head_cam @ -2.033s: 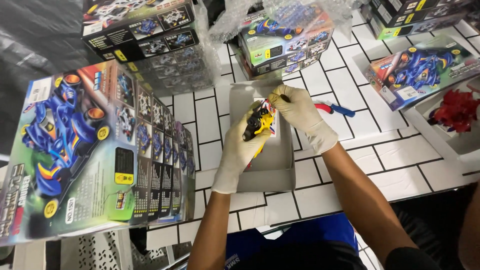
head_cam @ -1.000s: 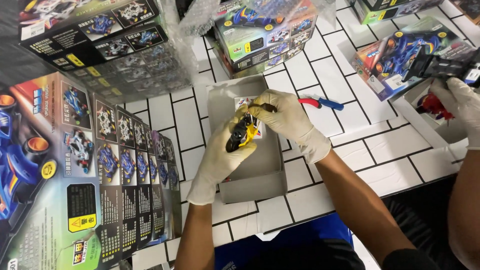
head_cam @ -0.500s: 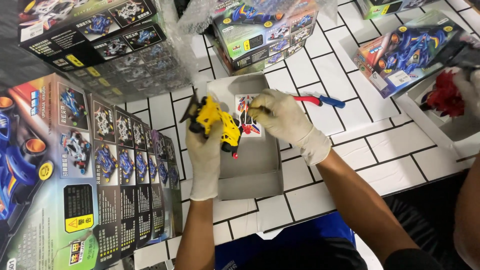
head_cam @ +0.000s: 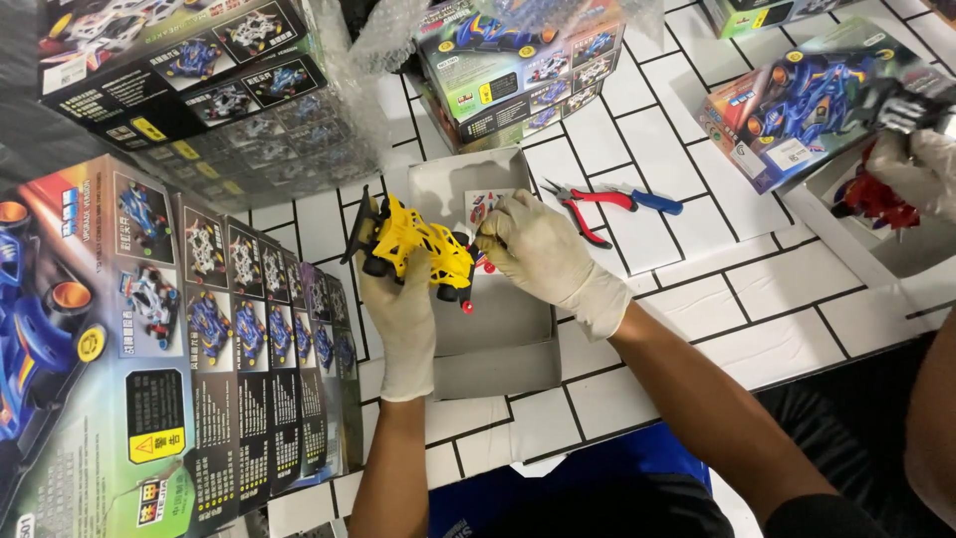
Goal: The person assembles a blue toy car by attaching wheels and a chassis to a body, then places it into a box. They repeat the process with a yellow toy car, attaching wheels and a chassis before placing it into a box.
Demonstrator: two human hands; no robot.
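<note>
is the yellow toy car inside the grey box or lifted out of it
Lifted out. The left hand holds the yellow toy car above the open grey box, while the right hand touches its rear end.

White-tiled counter (head_cam: 697, 269) with dark grout. Red-handled pliers (head_cam: 583, 204) beside a blue-handled tool (head_cam: 652, 202). Colourful toy car boxes: large one (head_cam: 149, 339) at left, bubble-wrapped stack (head_cam: 199, 90), one at top centre (head_cam: 518, 60), blue one (head_cam: 797, 105) at right.

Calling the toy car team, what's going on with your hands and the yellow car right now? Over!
Left hand gripping yellow toy car above open grey box. Right hand pinching car's rear end. Pliers on tiles beside box, nothing blocking.
</note>
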